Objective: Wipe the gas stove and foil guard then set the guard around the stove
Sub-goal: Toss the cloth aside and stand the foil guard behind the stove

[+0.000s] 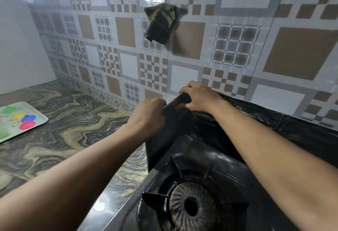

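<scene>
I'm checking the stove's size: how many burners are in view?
1. The burner sits bottom centre on the stove, beside the foil guard that the left hand and right hand grip. Others may be hidden under the right forearm or beyond the frame.

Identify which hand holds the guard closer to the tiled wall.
The right hand: it grips the top edge of the guard at the corner by the wall; the left hand holds the same edge farther out.
</scene>
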The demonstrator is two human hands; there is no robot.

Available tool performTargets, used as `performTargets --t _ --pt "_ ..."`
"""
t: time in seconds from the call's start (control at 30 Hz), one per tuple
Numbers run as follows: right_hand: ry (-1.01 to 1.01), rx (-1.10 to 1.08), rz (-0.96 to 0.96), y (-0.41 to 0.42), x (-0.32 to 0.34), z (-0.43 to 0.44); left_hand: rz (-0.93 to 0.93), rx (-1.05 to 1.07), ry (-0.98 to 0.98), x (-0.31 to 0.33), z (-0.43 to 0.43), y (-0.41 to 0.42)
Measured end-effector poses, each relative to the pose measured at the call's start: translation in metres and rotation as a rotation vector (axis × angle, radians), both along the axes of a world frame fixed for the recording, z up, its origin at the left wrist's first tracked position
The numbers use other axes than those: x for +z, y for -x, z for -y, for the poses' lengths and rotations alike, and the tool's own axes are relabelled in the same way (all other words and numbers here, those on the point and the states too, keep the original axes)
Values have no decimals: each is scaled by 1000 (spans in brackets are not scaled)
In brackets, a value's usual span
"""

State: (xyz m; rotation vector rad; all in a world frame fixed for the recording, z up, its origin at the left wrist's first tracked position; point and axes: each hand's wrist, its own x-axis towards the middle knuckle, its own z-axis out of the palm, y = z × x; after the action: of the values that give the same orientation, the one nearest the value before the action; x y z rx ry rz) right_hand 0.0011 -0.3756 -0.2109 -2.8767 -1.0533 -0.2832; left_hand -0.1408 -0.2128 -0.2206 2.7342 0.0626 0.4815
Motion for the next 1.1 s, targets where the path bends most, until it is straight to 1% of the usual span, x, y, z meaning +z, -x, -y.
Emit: performTargets --t 0.1,0.27,0.37,0.47,0.67,0.77,0.83,1.0,1.1 --pt "28 -14 56 0 -2 1 -4 -7 32 -3 -2 0" --pt "54 -36 130 3 -8 -6 -6 -16 31 -5 -4 -1" --pt "45 -21 95 1 -10 -6 -28 -22 10 -3 -5 2" --pt "99 -2 97 -2 -12 -4 -92 -22 -30 -4 -5 5" --pt "118 -25 310 0 -27 -11 -63 -12 -45 -11 -6 5" --pt "110 -42 368 0 -31 -14 -62 -4 -47 -11 -10 3" --pt "107 -40 361 -2 -31 -15 -62 1 -59 -12 -12 3" --pt "79 -3 254 -1 -28 -11 -87 66 -103 -9 -14 2" --pt "53 -19 224 3 -23 -4 -107 83 -110 -3 -9 -2"
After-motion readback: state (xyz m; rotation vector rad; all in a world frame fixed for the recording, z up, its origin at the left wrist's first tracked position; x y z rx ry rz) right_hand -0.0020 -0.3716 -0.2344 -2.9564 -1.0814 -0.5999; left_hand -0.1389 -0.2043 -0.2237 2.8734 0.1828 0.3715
